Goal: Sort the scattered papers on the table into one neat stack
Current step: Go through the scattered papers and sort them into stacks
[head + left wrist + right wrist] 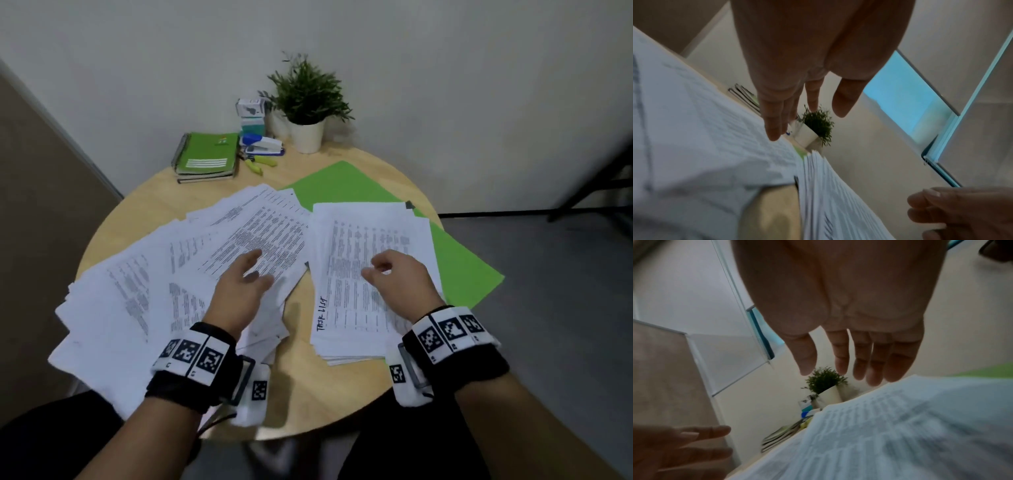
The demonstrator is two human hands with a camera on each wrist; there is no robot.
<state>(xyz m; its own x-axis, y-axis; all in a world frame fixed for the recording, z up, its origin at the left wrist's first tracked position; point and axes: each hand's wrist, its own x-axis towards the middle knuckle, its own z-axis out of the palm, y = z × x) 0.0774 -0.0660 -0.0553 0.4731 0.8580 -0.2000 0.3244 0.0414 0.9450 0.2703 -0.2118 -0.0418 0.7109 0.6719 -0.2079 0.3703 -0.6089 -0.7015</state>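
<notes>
Scattered printed papers (pixel 164 284) fan across the left half of the round wooden table (pixel 301 387). A rough stack of papers (pixel 363 246) with "TASK LIST" handwritten on its top sheet lies on the right half. My left hand (pixel 245 277) hovers over the fanned sheets with its fingers stretched out and nothing in it. The left wrist view shows those fingers (pixel 774 123) just above the scattered papers (pixel 701 121). My right hand (pixel 394 274) hangs over the stack with loosely bent fingers and holds nothing. In the right wrist view its fingers (pixel 875 366) hover above the stack (pixel 890 426).
A green folder (pixel 459 260) lies under the stack at the right. At the back stand a potted plant (pixel 308 102), green notebooks (pixel 207 156), a blue-and-white stapler (pixel 263 144), a small box (pixel 251 109) and a yellow-green tool (pixel 260 161). Wall close behind.
</notes>
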